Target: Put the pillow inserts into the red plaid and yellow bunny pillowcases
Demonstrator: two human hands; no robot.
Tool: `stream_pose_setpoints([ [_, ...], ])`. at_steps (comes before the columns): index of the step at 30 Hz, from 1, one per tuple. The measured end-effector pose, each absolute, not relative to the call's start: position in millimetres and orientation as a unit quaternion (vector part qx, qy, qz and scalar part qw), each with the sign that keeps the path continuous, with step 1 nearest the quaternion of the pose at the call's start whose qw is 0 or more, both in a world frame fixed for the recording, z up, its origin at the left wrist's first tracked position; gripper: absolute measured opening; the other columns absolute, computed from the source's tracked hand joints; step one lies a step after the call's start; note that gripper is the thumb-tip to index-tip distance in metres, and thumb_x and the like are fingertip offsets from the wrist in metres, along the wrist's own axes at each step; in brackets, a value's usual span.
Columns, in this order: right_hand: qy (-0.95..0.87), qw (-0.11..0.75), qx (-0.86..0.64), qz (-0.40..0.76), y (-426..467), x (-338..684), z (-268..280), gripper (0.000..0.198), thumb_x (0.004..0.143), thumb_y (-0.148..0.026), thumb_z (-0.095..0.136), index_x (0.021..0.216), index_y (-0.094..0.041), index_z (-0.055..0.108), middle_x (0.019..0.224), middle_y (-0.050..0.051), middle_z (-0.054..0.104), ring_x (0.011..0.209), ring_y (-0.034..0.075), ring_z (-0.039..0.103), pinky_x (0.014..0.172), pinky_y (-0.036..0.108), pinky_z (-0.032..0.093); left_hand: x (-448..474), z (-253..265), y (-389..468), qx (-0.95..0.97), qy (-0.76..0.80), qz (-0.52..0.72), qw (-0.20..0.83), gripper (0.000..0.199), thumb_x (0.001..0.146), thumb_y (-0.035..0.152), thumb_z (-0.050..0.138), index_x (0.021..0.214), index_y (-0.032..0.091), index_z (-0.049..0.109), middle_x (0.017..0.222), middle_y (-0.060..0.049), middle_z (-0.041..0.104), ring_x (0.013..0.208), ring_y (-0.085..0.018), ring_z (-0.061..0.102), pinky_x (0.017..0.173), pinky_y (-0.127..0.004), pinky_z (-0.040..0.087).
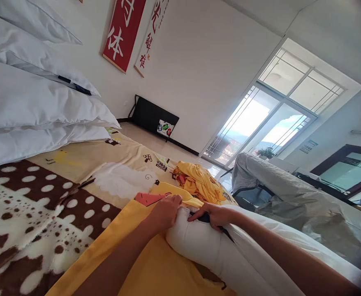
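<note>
A white pillow (195, 242) lies in front of me, its near end resting on a yellow pillowcase (149, 263) with a pink patch. My left hand (168, 209) is closed at the pillow's far corner, fingers curled where the yellow cloth meets the white one; its fingertips are partly hidden. On the pillow's far edge, my right hand (216, 214) grips the white fabric beside a dark strip, thumb stretched towards the left hand. The two hands are a short gap apart.
White pillows (38, 94) are stacked at the left on a patterned fleece blanket (84, 213). A crumpled yellow cloth (199, 181) lies beyond my hands. At the right stands a plastic-covered piece of furniture (279, 185). A black folded board (152, 115) leans near the wall.
</note>
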State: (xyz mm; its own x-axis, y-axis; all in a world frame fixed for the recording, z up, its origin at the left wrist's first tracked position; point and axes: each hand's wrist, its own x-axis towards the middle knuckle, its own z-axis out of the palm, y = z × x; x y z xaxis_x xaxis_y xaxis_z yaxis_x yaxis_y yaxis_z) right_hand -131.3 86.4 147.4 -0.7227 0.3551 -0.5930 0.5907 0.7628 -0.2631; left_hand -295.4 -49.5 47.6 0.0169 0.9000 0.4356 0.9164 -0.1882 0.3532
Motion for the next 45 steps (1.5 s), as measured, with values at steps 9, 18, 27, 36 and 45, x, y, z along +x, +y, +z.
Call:
stream_pose_setpoints([
  [9, 0.894, 0.235, 0.282, -0.258, 91, -127, 149, 0.077, 0.043, -0.009, 0.049, 0.116, -0.026, 0.067, 0.113, -0.006, 0.067, 0.108, 0.024, 0.058, 0.077, 0.018, 0.045, -295, 50, -58, -0.627, -0.754, -0.193, 0.017, 0.04, 0.078, 0.007, 0.044, 0.118, 0.012, 0.048, 0.112, -0.018, 0.054, 0.106, -0.033, 0.05, 0.088, -0.049, 0.039],
  [18, 0.908, 0.17, 0.278, -0.264, 92, -111, 130, 0.082, 0.039, -0.007, 0.043, 0.115, -0.028, 0.067, 0.113, -0.004, 0.066, 0.107, 0.024, 0.056, 0.082, 0.022, 0.044, -293, 93, -90, -0.673, -0.707, -0.213, -0.048, 0.05, 0.06, 0.004, 0.048, 0.108, 0.017, 0.049, 0.11, -0.011, 0.054, 0.101, -0.025, 0.05, 0.085, -0.041, 0.039],
  [27, 0.943, 0.096, 0.266, -0.178, 66, -94, 125, 0.087, 0.042, -0.008, 0.044, 0.124, -0.032, 0.06, 0.118, 0.004, 0.054, 0.111, 0.025, 0.046, 0.1, 0.039, 0.032, -292, 98, -87, -0.789, -0.538, -0.288, -0.07, 0.019, 0.057, -0.001, 0.042, 0.054, 0.016, 0.048, 0.071, 0.0, 0.059, 0.082, -0.015, 0.054, 0.09, -0.036, 0.033],
  [36, 0.961, 0.106, 0.244, -0.073, 57, -95, 136, 0.09, 0.05, -0.012, 0.055, 0.137, -0.033, 0.045, 0.118, 0.007, 0.049, 0.11, 0.029, 0.043, 0.096, 0.043, 0.032, -267, 101, -113, -0.786, -0.602, -0.106, -0.091, 0.025, 0.071, 0.034, 0.058, 0.053, 0.017, 0.051, 0.065, -0.008, 0.065, 0.075, -0.024, 0.063, 0.092, -0.045, 0.042],
  [45, 0.974, 0.056, 0.217, 0.021, -27, -73, 117, 0.092, 0.057, -0.014, 0.051, 0.145, -0.034, 0.029, 0.152, 0.008, 0.027, 0.136, 0.033, 0.026, 0.108, 0.056, 0.014, -261, 111, -120, -0.848, -0.509, -0.146, -0.008, 0.015, 0.075, 0.015, 0.047, 0.062, 0.018, 0.054, 0.073, -0.005, 0.066, 0.079, -0.02, 0.063, 0.091, -0.04, 0.042],
])
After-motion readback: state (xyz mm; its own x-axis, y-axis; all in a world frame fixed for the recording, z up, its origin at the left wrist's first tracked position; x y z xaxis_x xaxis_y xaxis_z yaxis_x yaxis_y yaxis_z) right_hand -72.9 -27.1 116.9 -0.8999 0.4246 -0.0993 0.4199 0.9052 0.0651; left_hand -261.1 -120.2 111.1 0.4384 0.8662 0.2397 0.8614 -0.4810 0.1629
